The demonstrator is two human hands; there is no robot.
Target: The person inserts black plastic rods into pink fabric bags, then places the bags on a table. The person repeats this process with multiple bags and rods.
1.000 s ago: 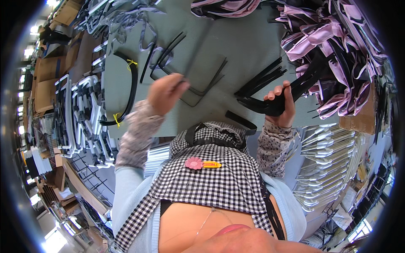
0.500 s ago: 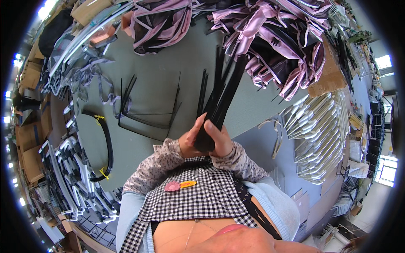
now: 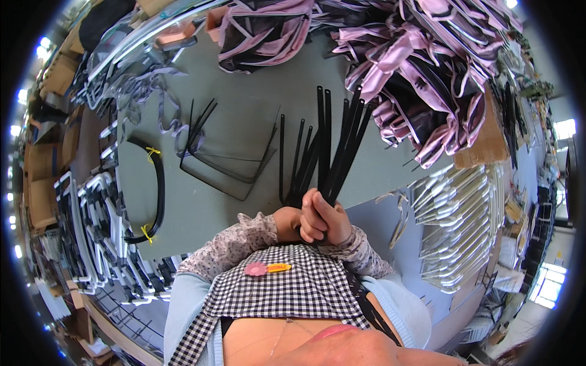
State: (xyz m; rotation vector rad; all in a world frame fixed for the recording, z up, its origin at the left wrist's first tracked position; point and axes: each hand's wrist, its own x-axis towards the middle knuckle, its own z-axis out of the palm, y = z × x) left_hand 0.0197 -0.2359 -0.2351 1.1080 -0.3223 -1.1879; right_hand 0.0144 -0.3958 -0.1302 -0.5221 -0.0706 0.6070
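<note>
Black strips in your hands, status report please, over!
Left hand and right hand both clamped round the bunch of long thin black plastic strips, held upright, fanned. Grey table underneath. Nothing blocking.

- I get bright, even light; small lamps (image 3: 13, 130) glare along the left rim, a window (image 3: 564, 129) at right.
- Shadows on the table (image 3: 238, 131) stay soft.
- Heavy fisheye bending, black corners; my view is blurred at the bottom edge.
</note>
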